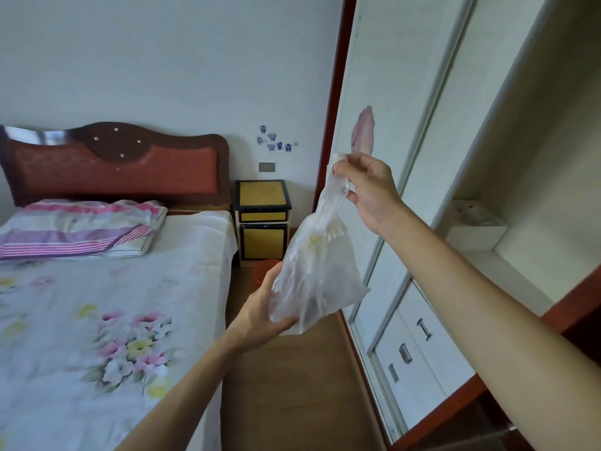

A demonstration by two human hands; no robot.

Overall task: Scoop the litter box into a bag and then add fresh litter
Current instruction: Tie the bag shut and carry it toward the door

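Observation:
A thin translucent plastic bag (320, 271) hangs in the air in front of me, between the bed and the wardrobe. My right hand (367, 193) pinches its gathered top, raised at about headboard height. My left hand (263, 314) holds the bag's lower left part from below, thumb under its bottom edge. Something pale yellowish shows faintly inside the bag near its neck. No litter box or scoop is in view.
A bed (97, 304) with a floral sheet and striped pillow fills the left. A yellow-and-black nightstand (263, 219) stands by the far wall, an orange bin (265, 270) in front of it. A white wardrobe (422, 222) with drawers lines the right; wooden floor runs between.

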